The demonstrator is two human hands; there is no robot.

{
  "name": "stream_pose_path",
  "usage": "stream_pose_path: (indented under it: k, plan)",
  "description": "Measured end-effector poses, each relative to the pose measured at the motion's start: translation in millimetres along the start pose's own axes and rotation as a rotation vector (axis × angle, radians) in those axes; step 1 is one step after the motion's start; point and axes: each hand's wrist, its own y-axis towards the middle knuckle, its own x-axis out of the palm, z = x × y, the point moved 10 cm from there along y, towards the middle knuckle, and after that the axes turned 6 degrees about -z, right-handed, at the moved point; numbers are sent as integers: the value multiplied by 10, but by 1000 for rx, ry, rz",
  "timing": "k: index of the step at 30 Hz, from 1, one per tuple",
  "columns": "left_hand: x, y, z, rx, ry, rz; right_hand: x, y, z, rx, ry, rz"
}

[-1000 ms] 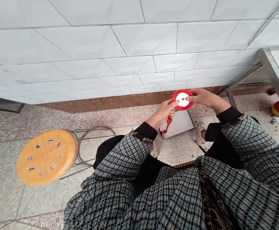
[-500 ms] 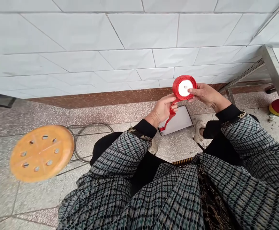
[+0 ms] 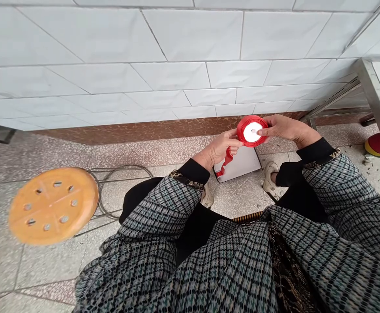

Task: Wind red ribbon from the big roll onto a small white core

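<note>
You hold the spool point(image 3: 251, 120) between both hands above the floor point(image 3: 238, 198), right hand point(image 3: 281, 127) pinching its right side, thumb on the white face, left hand point(image 3: 221, 148) pinching its left edge, with ribbon point(image 3: 226, 163) hanging below toward the tray point(image 3: 245, 165).

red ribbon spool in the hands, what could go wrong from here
The loose ribbon hangs in bends below the left hand, so it could twist or tangle.
The spool is held above the floor; if the right hand slipped, it might drop and unroll.
Dark bits lie scattered on the floor, so fallen ribbon could pick up dirt.
</note>
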Motion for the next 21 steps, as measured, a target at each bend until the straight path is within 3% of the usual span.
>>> stream_pose_path:
  k: [3, 6, 13, 17, 21]
  plan:
    - [44, -10, -36, -8, 76, -16, -18, -19, 14, 39, -91, -25]
    - [7, 14, -60, 22, 92, 60, -29, -6, 34, 61, -105, -13]
    - [-98, 60, 34, 193, -129, 207, 101, 142, 189, -52, 279, 295]
    - [-46, 26, 128, 232, -194, 148, 158, 166, 138, -126, 370, 254]
    - [-3, -12, 144, 161, -160, 61, -22, 58, 16, -118, 308, 182]
